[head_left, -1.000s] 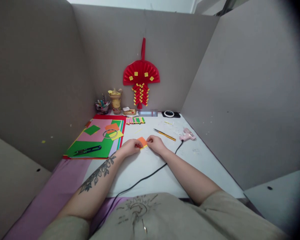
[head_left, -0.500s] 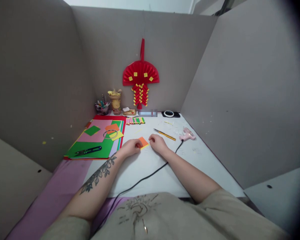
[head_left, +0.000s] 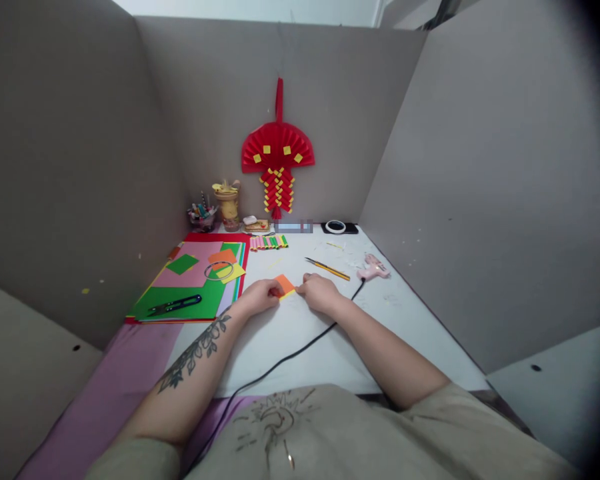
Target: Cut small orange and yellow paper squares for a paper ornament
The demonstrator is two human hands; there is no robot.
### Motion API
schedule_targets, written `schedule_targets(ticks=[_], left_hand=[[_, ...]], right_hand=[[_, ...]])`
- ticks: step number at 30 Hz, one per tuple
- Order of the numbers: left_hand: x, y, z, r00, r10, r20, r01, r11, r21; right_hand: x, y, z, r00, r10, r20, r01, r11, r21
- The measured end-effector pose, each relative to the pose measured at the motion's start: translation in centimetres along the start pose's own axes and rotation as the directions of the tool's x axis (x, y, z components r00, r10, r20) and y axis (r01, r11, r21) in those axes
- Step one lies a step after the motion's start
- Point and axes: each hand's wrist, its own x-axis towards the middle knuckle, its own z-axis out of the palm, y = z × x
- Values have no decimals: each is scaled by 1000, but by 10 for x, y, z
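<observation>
A small orange paper square (head_left: 285, 285) with a yellow lower edge lies on the white table between my hands. My left hand (head_left: 261, 296) pinches its left side. At its right corner is my right hand (head_left: 317, 292), fingers closed with the index fingertip at the paper's edge; whether it grips anything is too small to tell. A row of small rolled paper tubes (head_left: 269, 243) in pink, green and yellow sits behind. Beyond my right hand lies a yellow craft knife (head_left: 329, 268).
Colored paper sheets (head_left: 180, 303) with dark snips (head_left: 176, 305) and a clear ring lie left. A pink glue gun (head_left: 373, 267) is at right, its black cord (head_left: 280, 363) crossing the table. Behind stand a pen holder (head_left: 203, 217), a cup (head_left: 227, 203) and a hanging red fan ornament (head_left: 278, 147).
My right hand has turned slightly and its index finger has come to the orange paper's right corner. My left hand keeps its pinch. The whole view has shifted slightly.
</observation>
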Motion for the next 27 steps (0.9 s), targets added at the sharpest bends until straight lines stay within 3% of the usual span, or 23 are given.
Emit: schedule_targets(ticks=[7, 20, 27], left_hand=[[-1, 5, -2, 1000, -24, 0, 24, 998, 59], [-4, 6, -4, 998, 19, -65, -6, 981, 192], [-6, 6, -6, 998, -16, -66, 31, 971, 236]], right_hand=[[8, 8, 8, 974, 211, -77, -189, 955, 228], [20, 0, 21, 964, 257, -76, -214, 909, 357], [20, 1, 21, 956, 273, -104, -220, 906, 361]])
